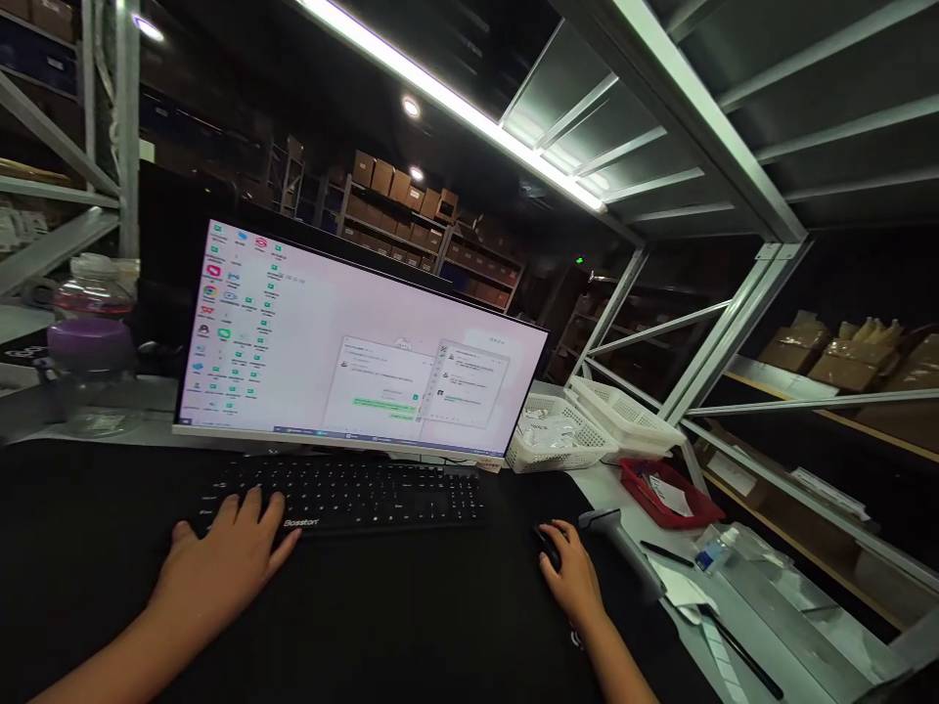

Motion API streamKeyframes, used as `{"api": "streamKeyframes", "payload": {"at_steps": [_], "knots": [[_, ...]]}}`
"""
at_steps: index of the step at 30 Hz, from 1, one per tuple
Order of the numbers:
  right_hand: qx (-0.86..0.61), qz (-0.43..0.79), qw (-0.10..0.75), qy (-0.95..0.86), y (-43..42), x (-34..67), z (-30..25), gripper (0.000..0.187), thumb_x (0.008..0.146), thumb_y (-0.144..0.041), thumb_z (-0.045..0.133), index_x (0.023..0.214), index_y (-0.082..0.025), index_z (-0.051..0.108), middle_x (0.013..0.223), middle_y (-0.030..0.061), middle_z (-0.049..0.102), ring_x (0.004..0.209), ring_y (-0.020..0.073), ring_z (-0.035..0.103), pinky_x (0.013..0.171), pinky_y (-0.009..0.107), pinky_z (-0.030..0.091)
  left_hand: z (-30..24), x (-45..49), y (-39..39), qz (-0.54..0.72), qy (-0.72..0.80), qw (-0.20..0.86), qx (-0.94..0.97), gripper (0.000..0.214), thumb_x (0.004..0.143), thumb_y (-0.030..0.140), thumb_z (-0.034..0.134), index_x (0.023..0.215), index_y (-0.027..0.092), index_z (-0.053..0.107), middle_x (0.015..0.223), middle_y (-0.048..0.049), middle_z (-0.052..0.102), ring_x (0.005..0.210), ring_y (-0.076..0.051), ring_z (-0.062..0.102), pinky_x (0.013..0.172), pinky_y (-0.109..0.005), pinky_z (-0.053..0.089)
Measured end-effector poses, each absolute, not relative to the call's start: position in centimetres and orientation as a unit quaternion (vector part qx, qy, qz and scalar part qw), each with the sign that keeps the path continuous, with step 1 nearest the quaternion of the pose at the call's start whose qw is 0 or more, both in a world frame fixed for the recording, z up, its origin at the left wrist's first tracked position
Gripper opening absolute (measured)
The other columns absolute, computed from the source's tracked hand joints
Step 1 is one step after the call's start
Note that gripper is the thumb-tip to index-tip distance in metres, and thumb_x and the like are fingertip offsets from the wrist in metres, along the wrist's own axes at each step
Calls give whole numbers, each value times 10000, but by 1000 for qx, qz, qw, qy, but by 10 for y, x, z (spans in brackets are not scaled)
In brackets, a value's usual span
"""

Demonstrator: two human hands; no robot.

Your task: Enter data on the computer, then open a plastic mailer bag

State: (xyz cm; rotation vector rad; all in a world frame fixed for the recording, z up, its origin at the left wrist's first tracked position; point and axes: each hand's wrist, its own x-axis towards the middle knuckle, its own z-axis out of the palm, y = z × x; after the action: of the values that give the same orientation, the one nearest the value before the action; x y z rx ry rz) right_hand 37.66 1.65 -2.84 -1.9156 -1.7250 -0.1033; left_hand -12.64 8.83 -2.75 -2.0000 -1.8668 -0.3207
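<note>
My left hand (224,548) rests with spread fingers on the left front of a black keyboard (344,494), its fingertips on the lower keys. On the right, my right hand (572,572) curls over a black computer mouse (547,550), which shows only at the hand's left side. Both lie on a wide black desk mat (396,616). Behind the keyboard stands a lit monitor (367,342) with desktop icons at its left and two chat windows at its lower right.
Right of the mouse lies a grey handheld scanner (623,548). Beyond it are white baskets (561,450), a red tray (671,494) with papers, and a small clear bottle (717,550). At far left stands a purple-lidded bottle (92,357). Metal shelving (740,323) rises on the right.
</note>
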Motion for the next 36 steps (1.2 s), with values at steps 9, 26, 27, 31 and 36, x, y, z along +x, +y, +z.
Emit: {"api": "streamKeyframes", "payload": {"at_steps": [9, 26, 27, 31, 36], "knots": [[-713, -35, 272, -646, 17, 377, -29, 469, 879, -250, 545, 1324, -258, 694, 1453, 100, 579, 1272, 253, 645, 1084, 374, 518, -22, -134, 91, -152, -644, 164, -732, 685, 965, 432, 179, 1306, 50, 634, 1284, -294, 657, 1200, -439, 608, 913, -633, 520], [-454, 14, 218, -864, 41, 158, 1, 498, 893, -248, 632, 1390, -231, 642, 1429, 112, 629, 1321, 293, 587, 1161, 470, 464, -22, -176, 114, -316, -665, 8, -677, 455, 865, 373, 433, 1142, 163, 727, 1200, -160, 747, 1138, -315, 665, 1006, -485, 536], [-455, 25, 233, -859, 52, 136, 4, 512, 900, -251, 636, 1410, -209, 626, 1440, 121, 620, 1325, 291, 584, 1168, 470, 458, -21, -175, 112, -319, -671, 10, -669, 466, 862, 360, 429, 1163, 150, 716, 1216, -172, 742, 1154, -332, 661, 1013, -508, 531], [-489, 45, 289, -822, 98, 70, 11, 499, 939, -261, 629, 1430, -174, 607, 1457, 145, 609, 1386, 301, 544, 1202, 489, 423, -23, -172, 111, -334, -673, 9, -660, 484, 862, 351, 431, 1220, 139, 678, 1266, -173, 735, 1204, -333, 655, 1049, -508, 521], [-522, 46, 275, -806, 118, 37, 3, 414, 963, -298, 626, 1354, -168, 667, 1444, 164, 618, 1382, 321, 548, 1191, 518, 421, -27, -178, 120, -358, -677, 1, -643, 573, 807, 218, 430, 1354, 145, 581, 1237, -112, 770, 1185, -247, 690, 1062, -418, 532]]}}
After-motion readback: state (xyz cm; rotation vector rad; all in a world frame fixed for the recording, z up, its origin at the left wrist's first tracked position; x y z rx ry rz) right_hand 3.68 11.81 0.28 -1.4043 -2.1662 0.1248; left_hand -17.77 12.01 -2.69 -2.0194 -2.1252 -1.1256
